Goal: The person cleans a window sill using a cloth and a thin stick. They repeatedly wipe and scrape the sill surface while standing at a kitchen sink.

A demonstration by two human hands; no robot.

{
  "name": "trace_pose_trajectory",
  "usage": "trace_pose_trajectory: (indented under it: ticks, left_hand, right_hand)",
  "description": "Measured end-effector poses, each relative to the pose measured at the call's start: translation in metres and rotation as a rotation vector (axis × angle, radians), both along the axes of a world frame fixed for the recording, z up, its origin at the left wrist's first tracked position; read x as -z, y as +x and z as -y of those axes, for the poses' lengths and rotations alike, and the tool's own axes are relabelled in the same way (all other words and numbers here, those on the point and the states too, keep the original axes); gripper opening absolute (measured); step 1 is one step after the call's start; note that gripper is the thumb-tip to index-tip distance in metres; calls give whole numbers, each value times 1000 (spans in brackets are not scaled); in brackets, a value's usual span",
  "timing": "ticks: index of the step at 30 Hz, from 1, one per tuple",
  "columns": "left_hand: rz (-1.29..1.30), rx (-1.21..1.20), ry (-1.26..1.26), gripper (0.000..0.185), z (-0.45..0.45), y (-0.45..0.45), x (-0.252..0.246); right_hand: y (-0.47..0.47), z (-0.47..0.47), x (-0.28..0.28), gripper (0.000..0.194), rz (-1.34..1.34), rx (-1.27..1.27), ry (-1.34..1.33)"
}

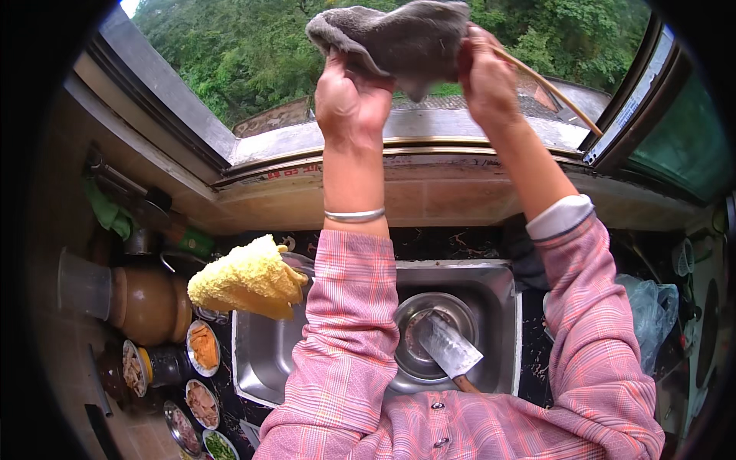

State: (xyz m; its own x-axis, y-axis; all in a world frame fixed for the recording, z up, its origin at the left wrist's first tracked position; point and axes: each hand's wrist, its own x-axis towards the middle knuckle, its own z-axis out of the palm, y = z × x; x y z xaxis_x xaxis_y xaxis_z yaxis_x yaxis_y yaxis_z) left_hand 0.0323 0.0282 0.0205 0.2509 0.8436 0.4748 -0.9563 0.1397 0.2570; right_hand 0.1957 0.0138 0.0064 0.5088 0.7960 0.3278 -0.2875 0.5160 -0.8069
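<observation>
A grey plush cloth is stretched between my two raised hands in front of the open window. My left hand grips its lower left part. My right hand has hold of its right edge, the fingertips partly hidden by the cloth. A thin wooden stick slants from behind my right hand down to the window frame; I cannot tell whether the hand touches it. Below my arms, a cleaver rests in a steel bowl in the right basin of the sink.
A yellow cloth hangs over the faucet. Left of the sink stand small bowls of chopped food, a lidded jar and a brown pot. Clear plastic bags lie to the right. The window sill runs beneath my hands.
</observation>
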Motion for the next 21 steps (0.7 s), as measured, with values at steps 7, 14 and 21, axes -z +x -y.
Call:
trace_pose_trajectory:
  ticks: [7, 14, 21]
  left_hand:
    - [-303, -628, -191, 23, 12, -8, 19]
    - [-1581, -1535, -54, 26, 24, -53, 46]
    - [-2143, -1422, -81, 32, 30, -57, 73]
  right_hand:
    - [53, 72, -7, 31, 476, 14, -50]
    - [29, 65, 10, 22, 727, -266, -289]
    - [-63, 12, 58, 21, 556, -581, -277]
